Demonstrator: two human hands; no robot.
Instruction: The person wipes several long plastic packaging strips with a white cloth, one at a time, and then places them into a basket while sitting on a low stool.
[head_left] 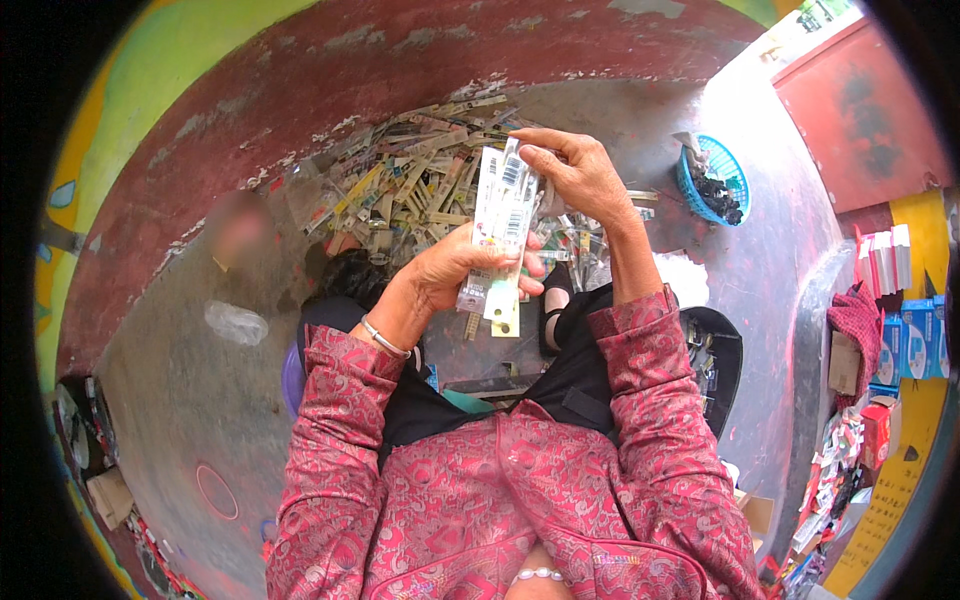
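Observation:
My left hand point(445, 268) is closed around a fanned stack of long, narrow clear plastic sleeves point(500, 210) with barcodes, their punched ends pointing toward me. At the stack's far end, my right hand point(585, 180) pinches the top of one sleeve between thumb and fingers. What is inside the sleeves is too small to make out. Beyond and below both hands, a wide heap of similar narrow packages point(400, 190) lies on the floor against the wall. My feet and dark trousers are close to the near side of this heap.
A blue plastic basket point(686, 185) with dark scraps stands at the right. Beside my right leg is a black tub point(730, 375) with small items inside. A crumpled clear bag point(237, 323) lies on the left floor. Blue boxes point(920, 335) line the right side.

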